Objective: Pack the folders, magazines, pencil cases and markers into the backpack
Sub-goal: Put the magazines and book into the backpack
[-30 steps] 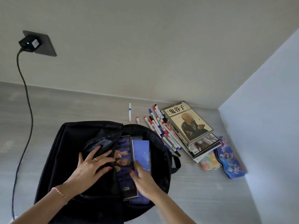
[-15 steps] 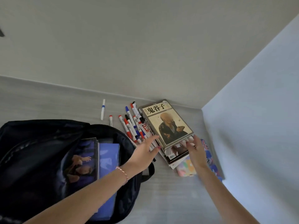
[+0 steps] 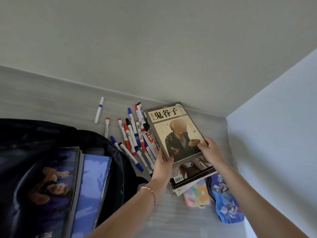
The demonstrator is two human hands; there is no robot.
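Note:
A black backpack (image 3: 25, 134) lies open at the left with a dark magazine (image 3: 51, 177) and a blue folder (image 3: 91, 182) standing inside it. To its right lies a stack of magazines; the top magazine (image 3: 173, 127) has a beige cover with black characters. My left hand (image 3: 163, 162) grips the near left edge of that top magazine, thumb on the cover. My right hand (image 3: 209, 148) grips its near right edge. Several markers (image 3: 133, 134) lie loose between backpack and stack. Two pencil cases, a floral one (image 3: 197, 193) and a blue one (image 3: 224, 201), lie partly under the stack.
A single white marker with a blue band (image 3: 99, 109) lies apart near the back wall. The grey surface (image 3: 42, 100) ends at walls behind and at the right, forming a corner just past the magazine stack.
Both hands left the backpack, reached right to the magazine stack and now grip the top magazine by its near edges. The view has swung right, away from the backpack.

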